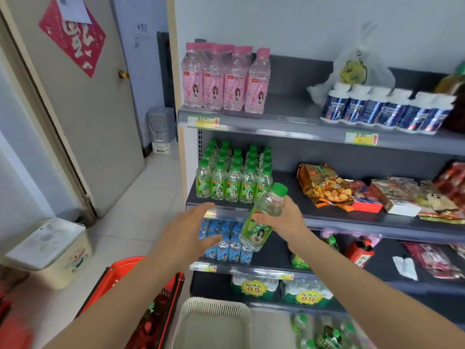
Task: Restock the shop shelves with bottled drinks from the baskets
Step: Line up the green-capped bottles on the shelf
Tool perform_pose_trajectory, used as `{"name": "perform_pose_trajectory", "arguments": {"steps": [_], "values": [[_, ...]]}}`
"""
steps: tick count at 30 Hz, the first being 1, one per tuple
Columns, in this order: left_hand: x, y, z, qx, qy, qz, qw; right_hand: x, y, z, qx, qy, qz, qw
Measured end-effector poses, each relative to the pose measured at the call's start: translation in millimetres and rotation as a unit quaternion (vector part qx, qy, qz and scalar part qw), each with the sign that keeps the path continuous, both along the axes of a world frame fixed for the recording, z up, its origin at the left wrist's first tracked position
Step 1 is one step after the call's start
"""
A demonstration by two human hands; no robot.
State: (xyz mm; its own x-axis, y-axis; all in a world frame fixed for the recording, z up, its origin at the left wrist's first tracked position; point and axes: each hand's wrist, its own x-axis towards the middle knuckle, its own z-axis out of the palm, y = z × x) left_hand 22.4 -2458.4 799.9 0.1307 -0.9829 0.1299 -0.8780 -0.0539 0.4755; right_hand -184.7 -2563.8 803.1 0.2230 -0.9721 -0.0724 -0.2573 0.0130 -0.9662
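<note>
Closest to us, two baskets are sitting at the foot of the shelves: a white basket (214, 304), its near side cut off by the frame, and a red basket (125, 270) at its left, blurred and partly hiding behind our left forearm. We are holding both arms out forward. Our right hand (289, 222) is wrapping fingers and thumb round the clear upper body of one green-capped bottle (261, 220), tilting it cap up and to the right, just in front of the second shelf (352, 222) and its front edge. Our left hand (187, 227) is hovering beside it, fingers straight and slightly spread, gripping nothing.

At that shelf's left end, green bottles (234, 182) are standing five across the front, with rows behind that we cannot count. Four pink bottles (226, 81) are fronting the left end of the top shelf (289, 122). Blue bottles (226, 245) lower down are partly hiding behind our hands. Two packs (254, 288) are carrying 9.9 tags, and loose bottles (324, 333) at the bottom right are blurring beyond counting.
</note>
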Motion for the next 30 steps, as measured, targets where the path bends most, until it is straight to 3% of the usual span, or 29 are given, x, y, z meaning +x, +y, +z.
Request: {"name": "perform_pose_trajectory", "arguments": {"steps": [6, 14, 30], "values": [[-15, -61, -3, 0.018, -0.019, 0.054, 0.998, -40, -112, -43, -0.028, 0.108, -0.019, 0.994], [-27, -114, -25, 0.052, -0.007, 0.121, 0.991, -54, -227, -74, -0.036, 0.156, -0.008, 0.987], [-47, -224, -30, 0.032, -0.039, 0.099, 0.994, -43, -280, -116, -0.076, 0.239, 0.058, 0.966]]}}
